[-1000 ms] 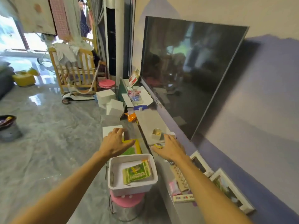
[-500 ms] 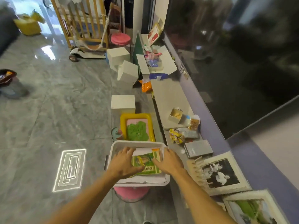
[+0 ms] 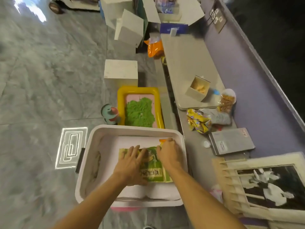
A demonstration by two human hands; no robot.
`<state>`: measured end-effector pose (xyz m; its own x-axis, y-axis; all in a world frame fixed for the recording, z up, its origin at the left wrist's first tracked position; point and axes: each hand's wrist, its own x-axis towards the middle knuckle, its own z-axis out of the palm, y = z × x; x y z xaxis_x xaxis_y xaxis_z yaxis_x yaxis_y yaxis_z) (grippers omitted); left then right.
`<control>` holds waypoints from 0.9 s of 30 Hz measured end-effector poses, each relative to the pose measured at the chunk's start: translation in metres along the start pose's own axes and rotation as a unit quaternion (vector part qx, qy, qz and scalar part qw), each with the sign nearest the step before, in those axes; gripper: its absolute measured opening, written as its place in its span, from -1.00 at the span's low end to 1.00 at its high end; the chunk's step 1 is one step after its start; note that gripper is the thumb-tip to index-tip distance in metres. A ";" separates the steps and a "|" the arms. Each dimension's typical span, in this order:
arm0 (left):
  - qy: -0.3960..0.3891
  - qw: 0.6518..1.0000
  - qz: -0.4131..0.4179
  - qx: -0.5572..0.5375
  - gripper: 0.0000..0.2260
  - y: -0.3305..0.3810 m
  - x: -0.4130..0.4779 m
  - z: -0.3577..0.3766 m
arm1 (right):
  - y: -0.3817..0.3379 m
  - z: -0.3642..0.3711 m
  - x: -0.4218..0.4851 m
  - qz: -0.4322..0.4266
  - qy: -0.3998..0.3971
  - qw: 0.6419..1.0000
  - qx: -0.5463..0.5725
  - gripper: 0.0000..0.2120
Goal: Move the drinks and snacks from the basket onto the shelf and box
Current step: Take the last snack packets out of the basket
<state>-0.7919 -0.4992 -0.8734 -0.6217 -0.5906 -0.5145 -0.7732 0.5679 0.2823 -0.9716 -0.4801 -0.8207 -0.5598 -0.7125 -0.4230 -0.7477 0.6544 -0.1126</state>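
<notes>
A white plastic basket point(image 3: 132, 129) stands on a pink stool right below me. A green snack packet point(image 3: 154, 172) lies flat inside it on white paper. My left hand point(image 3: 132, 166) rests flat on the packet's left part with fingers spread. My right hand point(image 3: 169, 154) curls over the packet's upper right corner, fingertips pinching its edge. The grey shelf point(image 3: 186, 63) runs along the wall to the right; on it sit a small open carton point(image 3: 198, 88), a yellow wrapper point(image 3: 197, 120), a silvery packet point(image 3: 220, 117) and a bag of biscuits point(image 3: 227, 100).
A yellow tray of green sand point(image 3: 140, 107) and a white box point(image 3: 121, 71) stand on the floor beyond the basket. More white boxes point(image 3: 128, 27) and an orange bag point(image 3: 155, 47) lie farther off. Framed pictures point(image 3: 267, 184) and a grey booklet point(image 3: 231, 141) sit to the right.
My view dropped from the television down to the basket. Both hands came back from the shelf area into the basket and settled on the green packet.
</notes>
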 end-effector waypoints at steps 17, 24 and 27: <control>0.137 0.990 0.042 0.002 0.30 -0.037 -0.062 -0.032 | -0.022 -0.040 -0.018 0.040 0.122 0.963 0.236 -0.58; 0.236 0.957 0.027 -0.169 0.28 -0.017 -0.134 -0.187 | -0.026 -0.222 -0.067 -0.035 0.266 0.896 0.354 -0.55; 0.268 0.925 0.010 -0.268 0.23 0.003 -0.169 -0.259 | -0.024 -0.301 -0.092 -0.066 0.273 0.885 0.372 -0.52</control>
<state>-0.7216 -0.5458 -0.5758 -0.4978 -0.8645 -0.0692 -0.6233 0.3012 0.7217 -1.0098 -0.5064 -0.5083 -0.7266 -0.6776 0.1131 -0.4913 0.3975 -0.7750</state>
